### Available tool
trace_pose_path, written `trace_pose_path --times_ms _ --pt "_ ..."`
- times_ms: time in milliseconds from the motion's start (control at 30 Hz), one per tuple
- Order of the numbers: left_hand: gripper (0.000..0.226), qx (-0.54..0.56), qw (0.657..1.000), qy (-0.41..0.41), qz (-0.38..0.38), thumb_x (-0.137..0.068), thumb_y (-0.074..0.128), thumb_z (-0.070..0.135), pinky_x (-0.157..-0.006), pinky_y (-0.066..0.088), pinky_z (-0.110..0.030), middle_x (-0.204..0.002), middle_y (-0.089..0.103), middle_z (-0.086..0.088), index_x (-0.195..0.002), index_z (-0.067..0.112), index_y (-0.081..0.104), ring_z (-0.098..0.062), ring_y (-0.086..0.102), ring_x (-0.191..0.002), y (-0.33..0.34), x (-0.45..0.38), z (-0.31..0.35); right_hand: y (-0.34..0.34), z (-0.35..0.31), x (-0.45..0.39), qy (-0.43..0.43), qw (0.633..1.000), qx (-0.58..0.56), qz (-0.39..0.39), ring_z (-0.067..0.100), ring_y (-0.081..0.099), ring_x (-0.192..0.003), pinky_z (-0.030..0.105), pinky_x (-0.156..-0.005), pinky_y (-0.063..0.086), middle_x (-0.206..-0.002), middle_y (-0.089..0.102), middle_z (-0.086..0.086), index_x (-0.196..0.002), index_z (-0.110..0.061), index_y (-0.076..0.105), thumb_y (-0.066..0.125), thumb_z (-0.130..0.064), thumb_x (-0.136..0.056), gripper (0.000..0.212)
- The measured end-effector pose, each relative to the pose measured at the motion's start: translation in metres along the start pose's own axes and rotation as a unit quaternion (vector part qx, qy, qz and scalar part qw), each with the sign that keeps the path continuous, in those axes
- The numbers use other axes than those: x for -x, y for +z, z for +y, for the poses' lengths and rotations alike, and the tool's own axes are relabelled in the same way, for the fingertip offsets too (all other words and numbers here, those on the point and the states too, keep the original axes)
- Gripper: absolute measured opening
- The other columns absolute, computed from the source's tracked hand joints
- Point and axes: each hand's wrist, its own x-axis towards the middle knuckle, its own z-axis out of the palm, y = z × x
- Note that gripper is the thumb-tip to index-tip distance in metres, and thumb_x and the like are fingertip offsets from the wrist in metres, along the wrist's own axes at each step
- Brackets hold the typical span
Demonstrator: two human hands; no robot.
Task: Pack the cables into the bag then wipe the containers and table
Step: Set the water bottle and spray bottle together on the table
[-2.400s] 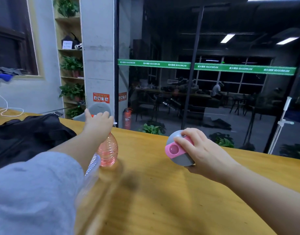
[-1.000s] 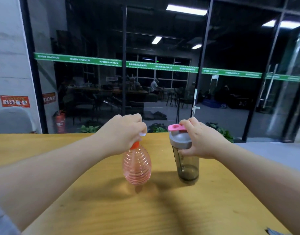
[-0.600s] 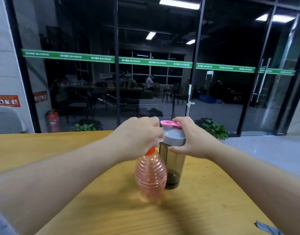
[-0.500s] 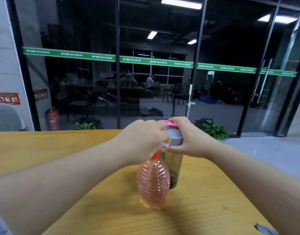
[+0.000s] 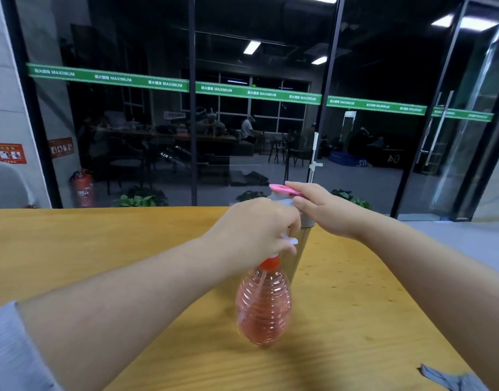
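A ribbed pink spray bottle with an orange collar stands on the wooden table. My left hand grips its white spray head from above. Right behind it stands a dark shaker bottle with a grey lid and pink flip cap, mostly hidden by the spray bottle and my hands. My right hand holds the shaker's lid at the top, fingers on the pink cap. No cables or bag are in view.
A grey cloth lies at the table's near right corner. The table's far edge meets a glass wall; its right edge drops to the floor. A grey chair back shows at far left.
Both hands brought the spray bottle and the shaker from apart to close together, the spray bottle ending in front of the shaker. My view turned right, away from the black bag.
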Motion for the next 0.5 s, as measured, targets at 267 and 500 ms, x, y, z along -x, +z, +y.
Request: trace_pose_path --times_ms 267,500 --pt "0.031 0.071 0.997 -0.014 -0.025 -0.087 0.061 0.035 -0.076 0.036 -0.013 -0.111 0.054 0.017 -0.117 0.029 0.053 0.000 0.045 -0.094 -0.011 0.002 -0.015 -0.003 0.010 0.006 0.020 0.999 -0.003 0.031 0.012 0.039 -0.112 0.026 -0.088 0.028 -0.143 0.033 -0.001 -0.147 -0.034 0.026 0.029 -0.034 -0.103 0.044" --pt "0.023 0.102 0.987 -0.106 -0.069 -0.076 0.068 0.044 -0.065 0.046 -0.026 -0.079 0.061 0.014 -0.093 0.032 0.057 -0.001 0.053 -0.068 -0.015 0.016 -0.038 0.004 -0.006 -0.001 -0.023 0.996 0.063 0.051 0.018 0.031 -0.121 0.034 -0.099 0.030 -0.121 0.042 -0.004 -0.141 -0.042 0.036 0.029 -0.031 -0.103 0.040"
